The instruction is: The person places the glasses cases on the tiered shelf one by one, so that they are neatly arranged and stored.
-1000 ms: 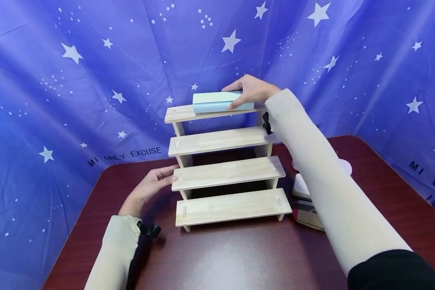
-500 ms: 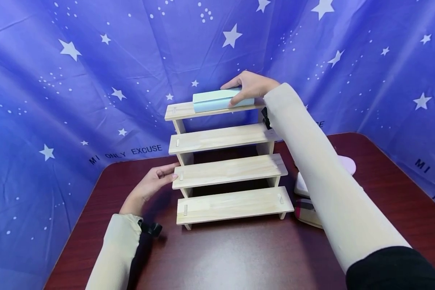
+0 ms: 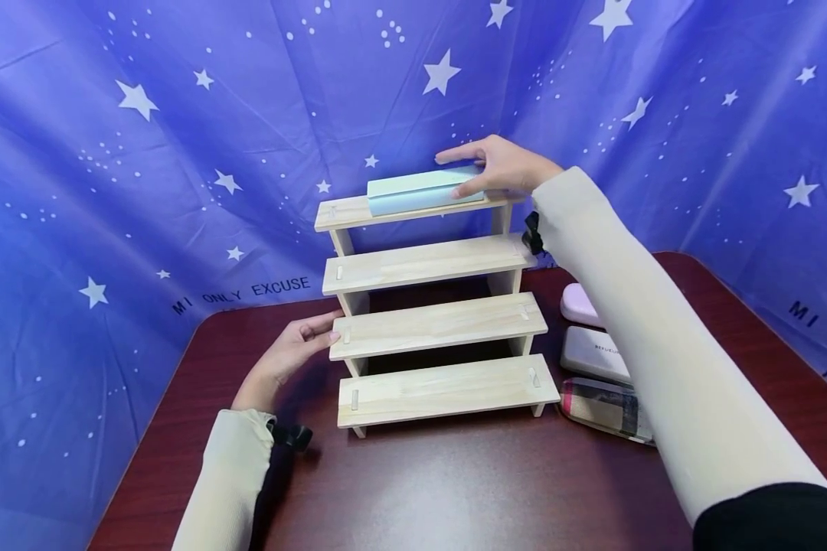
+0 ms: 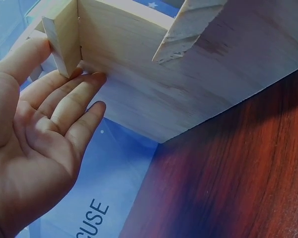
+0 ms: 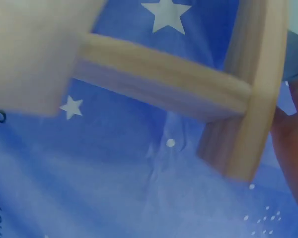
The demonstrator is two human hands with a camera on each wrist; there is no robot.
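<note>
Find the pale blue case [image 3: 416, 190] lying lengthwise on the top step [image 3: 344, 213] of the wooden rack [image 3: 420, 264], slightly right of middle, with bare wood at the left end. Probably laid along the board to suit so narrow a ledge.

Over the case's right part, note the right hand [image 3: 513, 164], thumb at the front face, forefinger stretched out over the back, in a wide spread without any visible clasp. Perhaps splayed like this to straddle the case without knocking it. Too blurred in the right wrist view to be sure about light contact.

At the rack's left side, see the left hand [image 3: 289, 356] clamped on the end of the second step from the bottom [image 3: 434, 327], pinching between thumb and fingers. Likely placed there to brace the rack against any push at the top.

To the rack's right on the counter [image 3: 420, 490], see from back to front a pink case [image 3: 580, 304], a pale grey case [image 3: 593, 353] and a checked case [image 3: 599, 405], partly behind the right sleeve [image 3: 634, 337]. Presumably lined up there for easy reach.
</note>
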